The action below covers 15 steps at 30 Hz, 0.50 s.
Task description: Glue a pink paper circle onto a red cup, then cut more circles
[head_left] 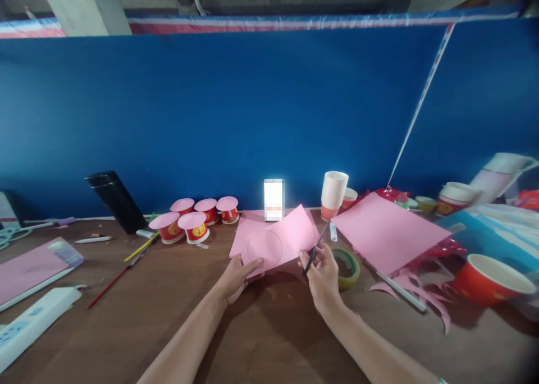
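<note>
My left hand [238, 276] pinches the near edge of a pink paper sheet [273, 238] and holds it slightly lifted off the brown table [177, 316]. A pencilled circle [264, 247] is drawn on that sheet. My right hand [322, 272] grips a thin dark pencil [314, 250] whose tip points up and away, beside the sheet's right edge. A roll of tape [349, 266] lies just right of my right hand.
Several red cups capped with pink paper [191, 215] stand at the back left. A stack of paper cups [334, 194], a second pink sheet [389, 232], pink scraps [421, 294] and a red bowl [490, 277] lie right. A power strip [29, 325] and pencils [126, 266] lie left.
</note>
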Motion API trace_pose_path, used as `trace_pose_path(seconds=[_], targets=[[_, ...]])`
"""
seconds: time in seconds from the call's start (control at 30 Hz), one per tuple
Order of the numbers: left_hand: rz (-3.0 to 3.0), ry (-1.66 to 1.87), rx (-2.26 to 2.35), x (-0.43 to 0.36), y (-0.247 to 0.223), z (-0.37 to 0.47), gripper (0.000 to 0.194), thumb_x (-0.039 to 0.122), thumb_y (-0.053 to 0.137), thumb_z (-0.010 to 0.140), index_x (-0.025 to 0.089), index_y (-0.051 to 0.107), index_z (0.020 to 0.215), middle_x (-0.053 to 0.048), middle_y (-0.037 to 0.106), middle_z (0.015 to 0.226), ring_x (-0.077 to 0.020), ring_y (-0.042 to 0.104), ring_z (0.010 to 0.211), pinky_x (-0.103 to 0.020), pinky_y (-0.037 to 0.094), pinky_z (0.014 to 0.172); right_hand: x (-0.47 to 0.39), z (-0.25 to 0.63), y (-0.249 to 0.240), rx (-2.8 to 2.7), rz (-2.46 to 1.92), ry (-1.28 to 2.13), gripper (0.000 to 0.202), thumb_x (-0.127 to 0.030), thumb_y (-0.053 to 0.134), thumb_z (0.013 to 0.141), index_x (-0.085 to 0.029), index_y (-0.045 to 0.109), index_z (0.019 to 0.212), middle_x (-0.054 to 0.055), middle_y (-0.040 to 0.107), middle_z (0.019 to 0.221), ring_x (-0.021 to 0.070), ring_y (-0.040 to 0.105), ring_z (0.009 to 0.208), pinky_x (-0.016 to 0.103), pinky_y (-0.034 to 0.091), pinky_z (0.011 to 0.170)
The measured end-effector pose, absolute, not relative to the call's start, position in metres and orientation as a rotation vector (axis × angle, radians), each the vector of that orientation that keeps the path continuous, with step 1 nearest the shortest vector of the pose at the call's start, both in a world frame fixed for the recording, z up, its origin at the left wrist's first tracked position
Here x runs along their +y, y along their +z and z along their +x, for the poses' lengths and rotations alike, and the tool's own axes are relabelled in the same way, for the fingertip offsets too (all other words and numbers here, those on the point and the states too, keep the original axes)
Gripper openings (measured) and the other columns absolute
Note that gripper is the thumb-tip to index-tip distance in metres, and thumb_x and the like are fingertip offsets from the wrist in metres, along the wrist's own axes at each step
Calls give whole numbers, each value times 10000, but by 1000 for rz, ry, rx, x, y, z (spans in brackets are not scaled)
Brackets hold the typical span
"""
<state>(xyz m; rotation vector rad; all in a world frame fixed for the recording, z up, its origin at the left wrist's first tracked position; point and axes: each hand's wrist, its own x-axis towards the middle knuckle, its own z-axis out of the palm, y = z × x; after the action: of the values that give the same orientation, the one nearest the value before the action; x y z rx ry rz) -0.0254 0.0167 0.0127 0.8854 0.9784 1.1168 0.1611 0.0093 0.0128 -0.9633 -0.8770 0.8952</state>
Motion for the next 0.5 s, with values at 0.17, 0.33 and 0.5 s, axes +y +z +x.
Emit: trace_pose_path(seconds=[0.17, 0.33, 0.5], targets=[[833, 1193, 995, 19, 12, -27, 313, 267, 714, 639, 149, 591, 902, -59, 652, 866, -141, 610, 713, -231, 524, 546, 11, 162, 7, -1006, -1035, 829, 266, -282, 653, 663, -171, 511, 859, -34, 532, 625, 95, 497, 518, 200, 430, 455], [886, 1182, 1060, 20, 12, -26, 284, 302, 718, 626, 127, 600, 817, -57, 656, 787, -139, 606, 680, -231, 518, 536, 12, 163, 5, -1043, -1040, 827, 269, -282, 647, 672, -172, 505, 872, -28, 534, 659, 99, 499, 542, 211, 433, 482], [940, 1249, 1145, 23, 9, -26, 354, 330, 730, 595, 121, 604, 852, -54, 664, 758, -149, 608, 640, -252, 511, 538, 12, 163, 6, -1052, -1053, 814, 248, -280, 636, 680, -172, 501, 857, -37, 516, 619, 90, 470, 500, 203, 404, 448]])
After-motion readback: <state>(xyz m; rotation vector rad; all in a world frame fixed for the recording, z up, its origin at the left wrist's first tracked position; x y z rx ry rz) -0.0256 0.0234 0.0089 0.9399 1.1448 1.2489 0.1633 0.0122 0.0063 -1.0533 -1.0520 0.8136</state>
